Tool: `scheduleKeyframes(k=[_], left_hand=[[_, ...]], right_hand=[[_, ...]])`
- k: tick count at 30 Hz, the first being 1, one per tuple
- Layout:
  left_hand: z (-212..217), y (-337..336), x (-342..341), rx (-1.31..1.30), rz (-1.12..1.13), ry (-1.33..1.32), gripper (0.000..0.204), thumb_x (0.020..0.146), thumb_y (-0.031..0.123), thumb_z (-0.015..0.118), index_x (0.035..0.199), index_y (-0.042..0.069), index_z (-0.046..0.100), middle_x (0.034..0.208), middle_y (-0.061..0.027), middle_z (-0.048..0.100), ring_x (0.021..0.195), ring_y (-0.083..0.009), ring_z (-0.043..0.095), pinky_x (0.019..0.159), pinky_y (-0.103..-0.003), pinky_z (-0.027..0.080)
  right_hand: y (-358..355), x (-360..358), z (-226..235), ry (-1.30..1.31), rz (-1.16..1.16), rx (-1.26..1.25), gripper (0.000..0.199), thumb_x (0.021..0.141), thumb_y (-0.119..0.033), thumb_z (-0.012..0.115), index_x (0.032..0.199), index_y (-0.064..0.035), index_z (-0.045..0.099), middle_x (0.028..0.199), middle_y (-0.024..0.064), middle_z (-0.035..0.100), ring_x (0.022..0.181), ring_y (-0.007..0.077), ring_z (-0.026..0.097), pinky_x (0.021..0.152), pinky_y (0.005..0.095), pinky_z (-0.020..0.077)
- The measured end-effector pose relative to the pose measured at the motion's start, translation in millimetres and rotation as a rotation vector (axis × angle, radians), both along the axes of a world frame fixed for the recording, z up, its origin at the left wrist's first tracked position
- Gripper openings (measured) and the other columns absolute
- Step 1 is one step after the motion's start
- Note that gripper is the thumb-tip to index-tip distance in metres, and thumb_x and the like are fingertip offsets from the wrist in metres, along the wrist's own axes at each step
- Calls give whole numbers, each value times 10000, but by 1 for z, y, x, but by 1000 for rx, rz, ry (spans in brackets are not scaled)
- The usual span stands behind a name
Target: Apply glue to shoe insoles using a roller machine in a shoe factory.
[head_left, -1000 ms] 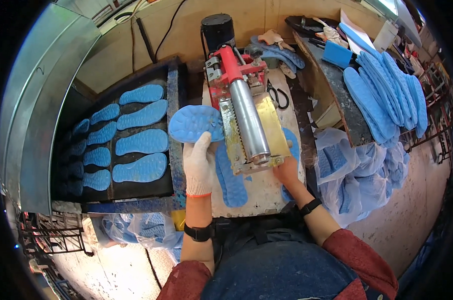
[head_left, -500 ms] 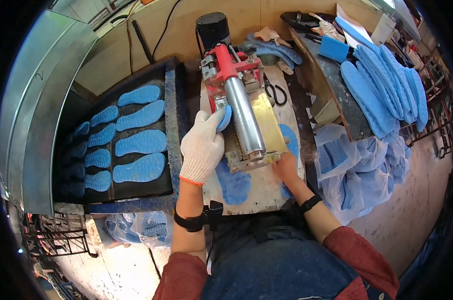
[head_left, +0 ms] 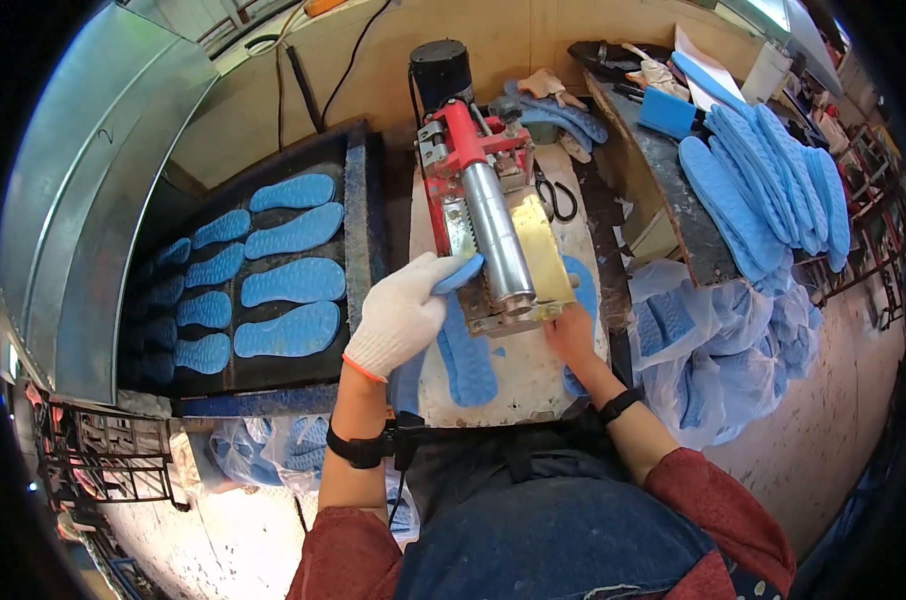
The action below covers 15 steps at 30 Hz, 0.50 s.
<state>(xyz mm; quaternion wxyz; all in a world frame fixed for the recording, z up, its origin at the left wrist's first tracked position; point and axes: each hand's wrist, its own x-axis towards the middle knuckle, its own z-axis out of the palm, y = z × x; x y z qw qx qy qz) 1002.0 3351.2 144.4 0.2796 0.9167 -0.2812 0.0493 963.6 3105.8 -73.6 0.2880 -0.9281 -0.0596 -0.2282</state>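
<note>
My left hand (head_left: 401,312), in a white knit glove with an orange cuff edge, is closed on a blue insole (head_left: 461,274) whose end sticks out toward the machine's roller. More blue shows beneath the wrist; I cannot tell whether it is the same piece. The machine (head_left: 473,160) has a red frame, a shiny metal roller (head_left: 498,240) and a yellow plate (head_left: 543,245). My bare right hand (head_left: 573,340) is at its front right corner, fingers curled and fingertips hidden, over another blue insole (head_left: 581,285). Textured blue insoles (head_left: 470,365) lie below the machine's front.
At left, a dark tray (head_left: 358,230) holds rows of blue insoles (head_left: 293,280) beside a metal hood (head_left: 93,200). Black scissors (head_left: 558,198) lie right of the machine. Stacked insoles (head_left: 763,185) cover the right-hand table (head_left: 708,255), with bagged insoles (head_left: 713,350) below.
My left hand has moved down and slightly left with its insole, which now points toward the roller. More of the insoles under the machine shows. My right hand has barely moved.
</note>
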Motion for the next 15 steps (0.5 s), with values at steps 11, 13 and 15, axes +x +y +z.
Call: scheduleKeyframes(k=[11, 13, 15], left_hand=[[-23, 11, -17, -777, 158, 485, 460, 752, -14, 451, 1196, -20, 572, 1087, -89, 615, 1000, -168, 565, 908, -264, 413], [-23, 7, -18, -877, 218, 513, 444, 779, -4, 464, 1213, -19, 562, 1125, -96, 615, 1032, -172, 563, 919, -271, 413], [-23, 3, -17, -885, 252, 492, 430, 799, 7, 463, 1217, -34, 560, 1133, -104, 618, 1031, -174, 568, 926, -276, 415]], right_hand=[[-1, 3, -5, -48, -6, 9, 73, 784, -72, 595, 854, -59, 583, 760, 108, 541, 743, 314, 564, 607, 425, 457], [1, 3, -2, -51, 2, 28, 69, 783, -71, 595, 849, -57, 579, 758, 108, 539, 740, 313, 563, 607, 427, 458], [0, 4, -3, -55, -5, 41, 65, 783, -69, 595, 843, -55, 576, 756, 109, 537, 738, 313, 561, 608, 429, 459]])
